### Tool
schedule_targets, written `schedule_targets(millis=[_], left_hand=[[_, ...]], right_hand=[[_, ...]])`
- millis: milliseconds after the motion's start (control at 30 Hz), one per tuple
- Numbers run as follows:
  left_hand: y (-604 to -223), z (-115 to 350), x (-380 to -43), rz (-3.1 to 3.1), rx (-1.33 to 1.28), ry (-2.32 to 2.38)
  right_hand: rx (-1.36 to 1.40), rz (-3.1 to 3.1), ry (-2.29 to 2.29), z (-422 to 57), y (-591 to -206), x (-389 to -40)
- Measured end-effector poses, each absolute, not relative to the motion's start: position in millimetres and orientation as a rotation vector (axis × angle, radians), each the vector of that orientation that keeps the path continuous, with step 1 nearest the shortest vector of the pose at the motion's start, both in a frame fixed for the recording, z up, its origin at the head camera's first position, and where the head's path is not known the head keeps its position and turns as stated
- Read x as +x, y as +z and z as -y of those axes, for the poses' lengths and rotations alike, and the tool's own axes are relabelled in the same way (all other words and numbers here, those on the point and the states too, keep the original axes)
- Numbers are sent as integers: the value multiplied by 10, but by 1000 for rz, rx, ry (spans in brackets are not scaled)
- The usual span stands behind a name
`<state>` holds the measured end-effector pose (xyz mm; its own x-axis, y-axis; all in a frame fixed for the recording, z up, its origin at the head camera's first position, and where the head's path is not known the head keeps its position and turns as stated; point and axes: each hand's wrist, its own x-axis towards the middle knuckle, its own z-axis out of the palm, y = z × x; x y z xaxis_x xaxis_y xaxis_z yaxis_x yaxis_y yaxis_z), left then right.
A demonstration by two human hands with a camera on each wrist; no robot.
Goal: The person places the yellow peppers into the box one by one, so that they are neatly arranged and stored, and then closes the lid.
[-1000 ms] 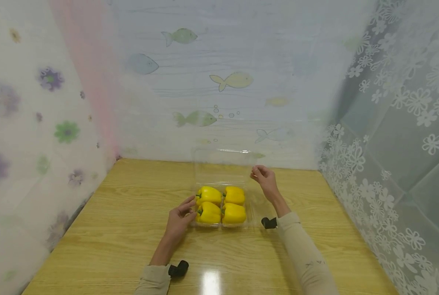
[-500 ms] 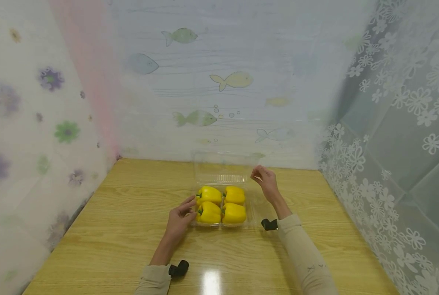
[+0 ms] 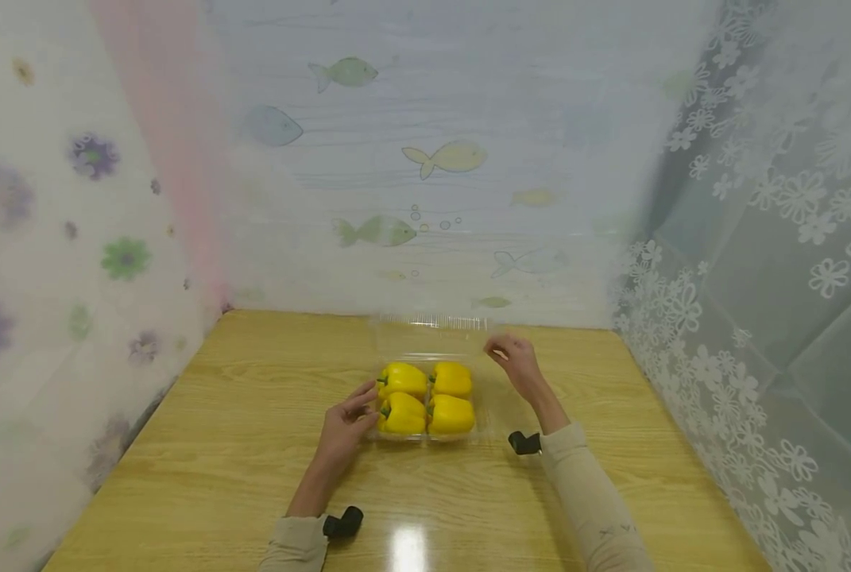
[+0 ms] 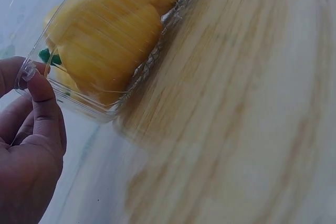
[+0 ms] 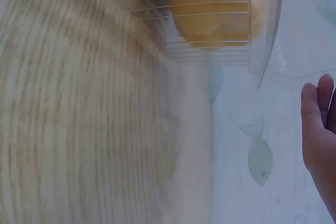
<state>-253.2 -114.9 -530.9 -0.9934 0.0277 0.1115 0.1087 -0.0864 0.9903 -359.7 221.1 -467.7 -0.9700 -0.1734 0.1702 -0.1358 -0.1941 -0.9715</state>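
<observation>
Several yellow bell peppers [image 3: 401, 415] with green stems sit in a clear plastic container [image 4: 113, 113] whose hinged lid [image 3: 432, 340] is raised at the back. At the container's left side, my left hand [image 3: 345, 425] pinches its rim between thumb and fingertip, plain in the left wrist view [image 4: 31, 135]. Beside the lid's right edge is my right hand [image 3: 516, 361], its fingers pointing toward the lid. In the right wrist view, this hand's fingers [image 5: 311, 106] look nearly straight, close to the clear plastic; contact cannot be told, and the thumb is hidden.
The container stands on a wooden table [image 3: 268, 381]. A fish-printed sheet [image 3: 425, 159] hangs behind the table, with flower-printed sheets at left and right. Black devices [image 3: 344, 522] are worn at both wrists.
The lid has tilted, so its top edge sits lower in the head view and its ribbed side shows. My right hand has dropped slightly; my left hand keeps its place at the container.
</observation>
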Motion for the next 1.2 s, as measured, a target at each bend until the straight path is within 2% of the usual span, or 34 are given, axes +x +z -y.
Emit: schedule_targets(millis=[300, 633, 1200], left_hand=[[-5302, 1158, -2507, 2110, -134, -2269], [-5272, 1171, -2506, 2094, -85, -2289], [-5237, 1170, -2538, 2008, 58, -2372]], right_hand=[[-388, -1992, -2294, -2246, -4693, -3471], [-489, -2170, -2001, -2381, -4743, -3317], [-621, -2206, -1863, -2425, -4831, -3061]])
